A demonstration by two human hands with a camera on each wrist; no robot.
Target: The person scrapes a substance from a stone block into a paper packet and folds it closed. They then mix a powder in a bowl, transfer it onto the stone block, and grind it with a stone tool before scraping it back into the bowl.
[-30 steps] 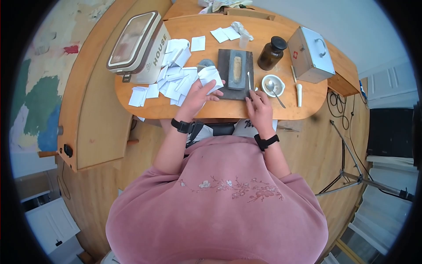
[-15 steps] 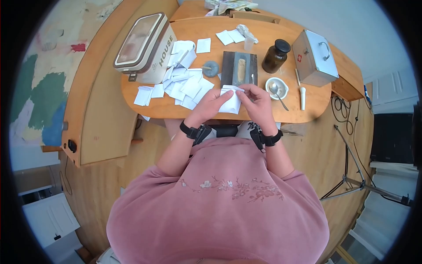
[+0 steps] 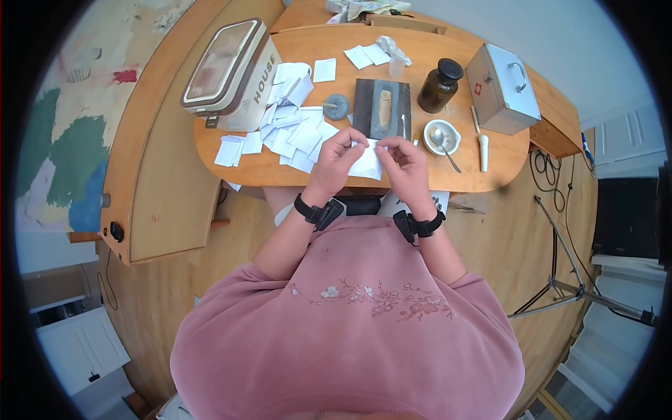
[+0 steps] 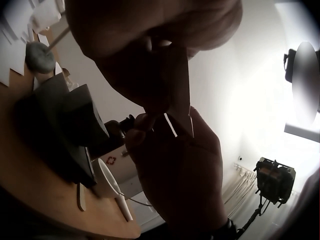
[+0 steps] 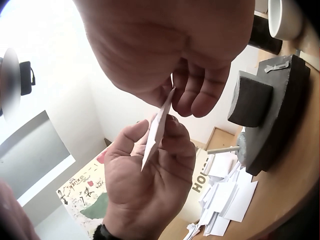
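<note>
A small folded white paper packet is held up at the table's near edge, between both hands. My left hand pinches its upper left corner with thumb and fingertips. Opposite, my right hand pinches the upper right corner. In the right wrist view the packet is seen nearly edge-on, a thin wedge between the fingers. Just beyond the hands lies a dark board bearing a grey stone block with tan powder in its long hollow.
Left lie a heap of folded white papers, a round grey disc with a stick handle and a "HOUSE" bin. Right stand a brown jar, a white bowl with a spoon, a white pestle and a metal case.
The right hand has left the board's near right corner and joined the left hand on the packet. The left hand brought the packet right and nearer the body; both hands now pinch its top edge.
</note>
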